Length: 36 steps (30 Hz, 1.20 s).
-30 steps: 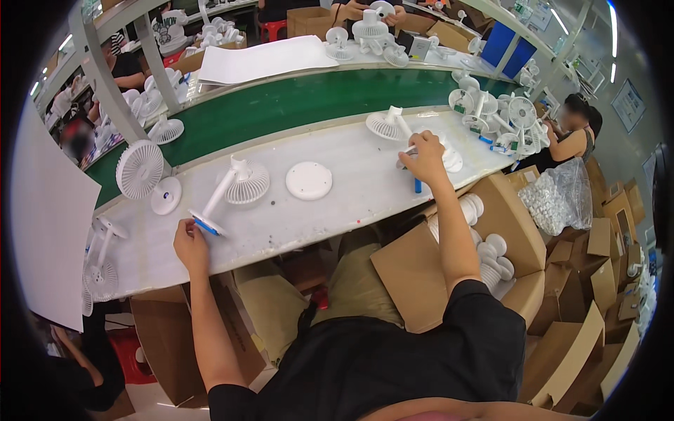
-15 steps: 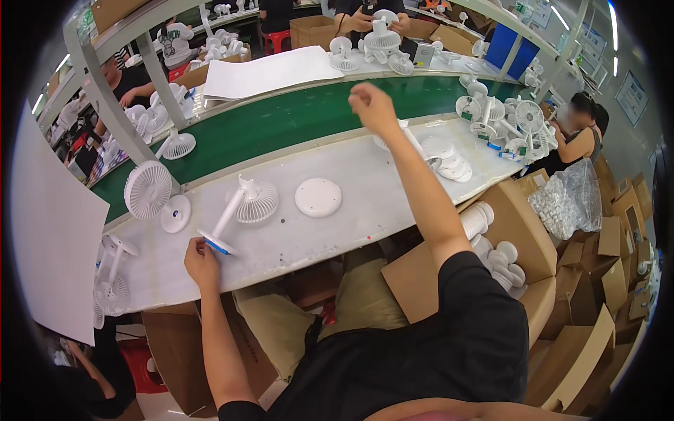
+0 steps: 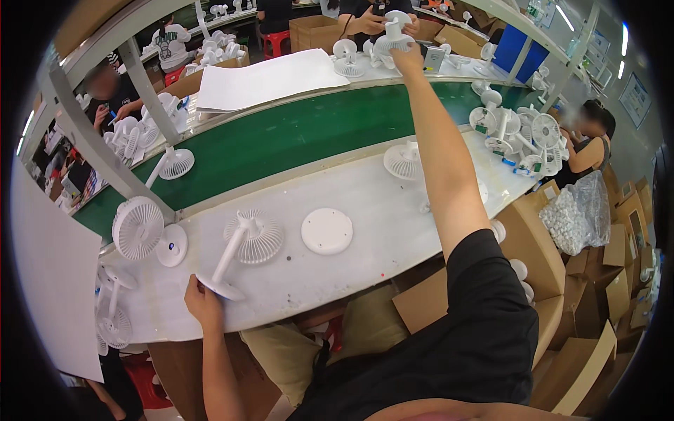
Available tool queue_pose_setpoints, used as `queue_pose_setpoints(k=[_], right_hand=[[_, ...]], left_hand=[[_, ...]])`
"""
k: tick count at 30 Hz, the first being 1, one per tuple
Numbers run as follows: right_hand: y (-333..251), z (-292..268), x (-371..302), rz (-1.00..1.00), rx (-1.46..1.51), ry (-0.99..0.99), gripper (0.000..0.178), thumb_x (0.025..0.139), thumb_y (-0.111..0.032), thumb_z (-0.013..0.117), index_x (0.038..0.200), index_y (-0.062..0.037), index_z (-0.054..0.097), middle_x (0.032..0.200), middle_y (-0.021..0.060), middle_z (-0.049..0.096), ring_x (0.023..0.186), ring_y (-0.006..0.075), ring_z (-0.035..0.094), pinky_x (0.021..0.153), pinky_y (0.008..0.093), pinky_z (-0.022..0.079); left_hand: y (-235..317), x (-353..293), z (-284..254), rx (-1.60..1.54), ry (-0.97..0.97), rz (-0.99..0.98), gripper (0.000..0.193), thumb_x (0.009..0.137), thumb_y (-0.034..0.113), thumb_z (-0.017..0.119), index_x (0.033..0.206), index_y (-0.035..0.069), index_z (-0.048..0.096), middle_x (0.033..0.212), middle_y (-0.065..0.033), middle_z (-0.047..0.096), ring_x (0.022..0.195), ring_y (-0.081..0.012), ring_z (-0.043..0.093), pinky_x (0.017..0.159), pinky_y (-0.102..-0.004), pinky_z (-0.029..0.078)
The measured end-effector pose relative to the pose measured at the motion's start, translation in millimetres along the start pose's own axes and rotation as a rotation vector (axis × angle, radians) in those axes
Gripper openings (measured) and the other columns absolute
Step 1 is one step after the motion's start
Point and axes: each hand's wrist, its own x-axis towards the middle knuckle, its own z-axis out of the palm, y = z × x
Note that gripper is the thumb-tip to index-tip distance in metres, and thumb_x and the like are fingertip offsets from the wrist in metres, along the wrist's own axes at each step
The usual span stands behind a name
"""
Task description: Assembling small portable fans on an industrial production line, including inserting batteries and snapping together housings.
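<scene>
My left hand (image 3: 203, 303) is closed on the edge of a round base (image 3: 221, 286), part of a white fan whose ribbed head (image 3: 254, 237) lies on the bench. Its thumb and fingers are partly hidden by that base. Stretched across the green belt, my right hand (image 3: 408, 60) has its fingers curled against a white fan (image 3: 393, 34) at the far shelf. A co-worker's hands (image 3: 368, 24) are close behind that fan. To the right of the fan at my left hand lies a white round base plate (image 3: 327, 231). Another fan (image 3: 403, 161) lies beside my right forearm.
A white fan (image 3: 138, 229) stands at left beside a metal post. Several fans with exposed circuit boards (image 3: 500, 144) are heaped at right. A green belt (image 3: 281, 147) runs behind the bench. Cardboard boxes (image 3: 523, 210) and a bag of small white parts (image 3: 572, 214) are at right.
My right hand has moved forward over the belt onto the fan at the far shelf. My left hand stays at the fan base; its blue strip no longer shows. The view has shifted.
</scene>
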Motion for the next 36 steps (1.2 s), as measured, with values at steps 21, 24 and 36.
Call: queue_pose_setpoints(k=[21, 24, 36], right_hand=[[-6.7, -101.7, -137.0, -0.331, -0.185, -0.027, 0.051, 0.083, -0.032, 0.074, 0.118, 0.0013, 0.057, 0.106, 0.0205, 0.065, 0.094, 0.0346, 0.064, 0.086, 0.0422, 0.051], [-12.0, -139.6, -150.9, -0.203, 0.058, -0.167, 0.046, 0.086, -0.028, 0.071, 0.118, 0.0026, 0.057, 0.108, 0.0199, 0.065, 0.095, 0.0309, 0.064, 0.086, 0.039, 0.051], [-90.6, -226.8, -351.1, 0.352, 1.282, -1.027, 0.03, 0.092, -0.011, 0.065, 0.117, 0.0005, 0.055, 0.112, 0.0214, 0.063, 0.099, 0.0258, 0.063, 0.092, 0.0362, 0.05]], left_hand=[[-68.6, -84.2, -138.2, 0.006, -0.071, -0.057, 0.015, 0.078, 0.014, 0.058, 0.089, 0.004, 0.062, 0.076, -0.0068, 0.06, 0.07, -0.0185, 0.052, 0.069, -0.0283, 0.043], [-67.6, -66.0, -122.9, 0.0, -0.068, -0.049, 0.015, 0.079, 0.013, 0.057, 0.09, 0.003, 0.062, 0.077, -0.0072, 0.061, 0.07, -0.0184, 0.052, 0.07, -0.0282, 0.043], [46.5, -63.5, -84.3, -0.635, 0.177, -0.03, 0.02, 0.083, 0.003, 0.054, 0.102, 0.003, 0.06, 0.09, -0.0053, 0.059, 0.08, -0.0145, 0.051, 0.078, -0.0237, 0.043]])
